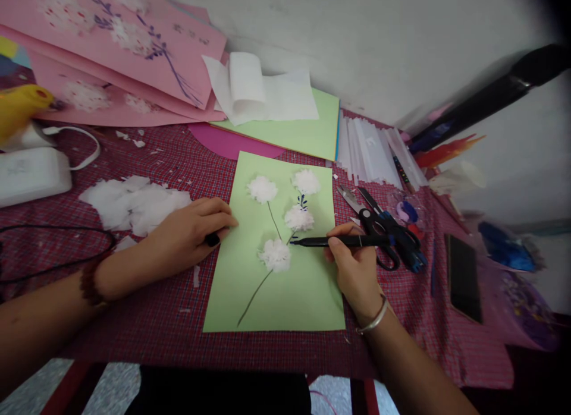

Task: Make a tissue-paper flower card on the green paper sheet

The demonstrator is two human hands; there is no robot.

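Observation:
A light green sheet of paper (pixel 241 296) lies on the checked cloth, with several white paper flowers (pixel 274 255) on it and dark drawn stems between them. Small dark blue leaves are drawn near the upper right flowers. My right hand (pixel 357 266) grips a black marker (pixel 348 241), its tip at the stem just right of the lower flower. At the sheet's left edge rests my left hand (pixel 191 230), fingers curled around a small black cap (pixel 212 239). Beside this hand sits a pile of white paper pieces (pixel 134 204).
Scissors (pixel 379 228) lie right of the sheet, and a phone (pixel 464 278) farther right. Behind are a white paper roll (pixel 247 79), white strips (pixel 370 150) and pink flower cards (pixel 178 46). A white box (pixel 33 176) with a cable stands left.

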